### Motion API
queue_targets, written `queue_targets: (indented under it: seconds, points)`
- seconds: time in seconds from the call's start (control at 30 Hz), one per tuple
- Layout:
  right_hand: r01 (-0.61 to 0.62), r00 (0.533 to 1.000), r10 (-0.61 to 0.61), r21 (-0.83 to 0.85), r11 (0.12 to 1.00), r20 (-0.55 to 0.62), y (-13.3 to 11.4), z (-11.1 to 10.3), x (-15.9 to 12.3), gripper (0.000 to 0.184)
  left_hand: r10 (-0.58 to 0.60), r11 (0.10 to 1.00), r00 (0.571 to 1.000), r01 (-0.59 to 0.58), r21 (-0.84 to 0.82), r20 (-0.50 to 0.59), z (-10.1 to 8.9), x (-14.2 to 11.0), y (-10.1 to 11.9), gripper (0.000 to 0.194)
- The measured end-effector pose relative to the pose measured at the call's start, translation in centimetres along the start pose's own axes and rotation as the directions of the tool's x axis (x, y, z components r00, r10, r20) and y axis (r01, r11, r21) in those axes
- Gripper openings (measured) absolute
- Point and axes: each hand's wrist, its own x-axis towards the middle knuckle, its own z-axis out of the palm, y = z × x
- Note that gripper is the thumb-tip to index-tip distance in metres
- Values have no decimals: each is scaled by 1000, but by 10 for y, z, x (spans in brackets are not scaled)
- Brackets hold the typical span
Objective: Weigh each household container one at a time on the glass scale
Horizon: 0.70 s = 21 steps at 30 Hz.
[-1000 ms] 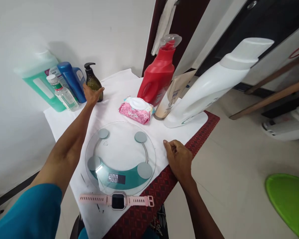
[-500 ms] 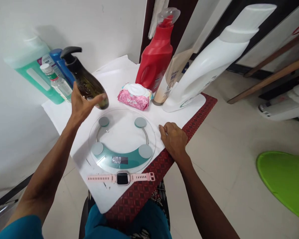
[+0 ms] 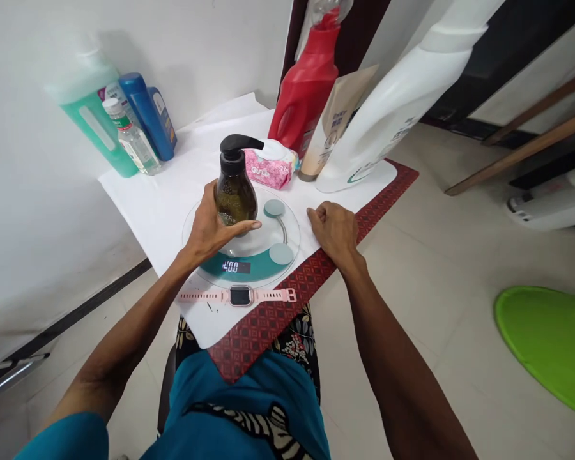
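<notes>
Pump bottle is being gripped by the left hand over a glass digital scale; the right hand is resting loosely fisted

Scale display: zeros legible; pink pack lettering unclear

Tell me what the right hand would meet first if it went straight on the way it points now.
Most likely the tan tube, near its base, ahead of the right hand. The white bottle sits close beside it, so with depth unclear, that could come first.
</notes>
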Motion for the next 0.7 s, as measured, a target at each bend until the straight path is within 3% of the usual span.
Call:
queue_targets:
  seconds: [0.1, 0.27, 0.4, 0.53, 0.7]
  points:
    - [2, 996, 15, 192, 981, -83, -17, 0, 17, 36, -29, 996, 999, 27, -81, -24, -10, -12, -7, 101]
    - [-116, 984, 163, 446, 888, -68, -36, 16, 31, 43, -173, 980, 957, 144, -135, -232, -38, -40, -13, 69]
    - [-152, 982, 188, 465, 872, -32, -31, 25, 26, 43, -196, 977, 934, 160, -140, -300, -51, -51, -11, 62]
    - [-140, 983, 176, 443, 886, -42, -25, 27, 23, 43, -224, 969, 913, 171, -181, -341, -50, -49, -11, 61]
    - [-120, 987, 157, 467, 876, -42, -19, 32, 26, 42, -145, 980, 941, 94, -174, -305, -39, -41, -9, 68]
